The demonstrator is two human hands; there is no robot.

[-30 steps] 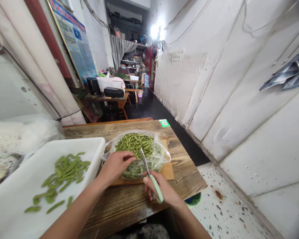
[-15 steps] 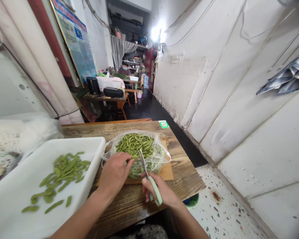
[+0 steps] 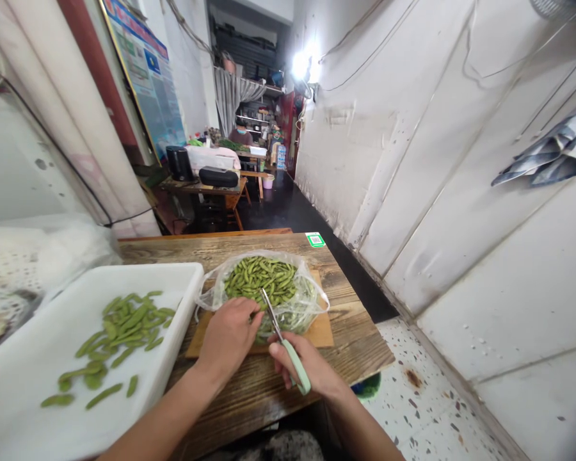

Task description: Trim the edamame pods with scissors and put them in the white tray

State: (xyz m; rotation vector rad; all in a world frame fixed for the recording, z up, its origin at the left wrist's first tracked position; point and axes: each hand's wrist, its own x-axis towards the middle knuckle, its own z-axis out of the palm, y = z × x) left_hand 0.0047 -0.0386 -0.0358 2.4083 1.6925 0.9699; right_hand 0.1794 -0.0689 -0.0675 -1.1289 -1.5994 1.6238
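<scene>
My right hand (image 3: 302, 365) is wrapped round the pale green handles of a pair of scissors (image 3: 295, 362), whose narrow blades point up and to the left, over the pods. Close to the blade tips, my left hand (image 3: 233, 333) has its thumb and fingers pinched on a green edamame pod (image 3: 263, 307), mostly hidden by the fingers. In front of both hands lies an open clear plastic bag (image 3: 312, 307) heaped with edamame pods (image 3: 256, 272). It rests on a wooden board (image 3: 324, 333). To the left, a white tray (image 3: 173, 365) holds several loose pods (image 3: 129, 323).
The wooden table (image 3: 360, 326) carries a green code sticker (image 3: 315, 239) at its far right corner. White plastic wrapping (image 3: 43, 256) lies beyond the tray. Farther back, a person (image 3: 241, 134) sits behind another table. A white wall (image 3: 436, 192) runs along the right.
My left hand has moved slightly right, toward the scissors. The scissors have shifted a little left, their tips now nearer the left fingertips.
</scene>
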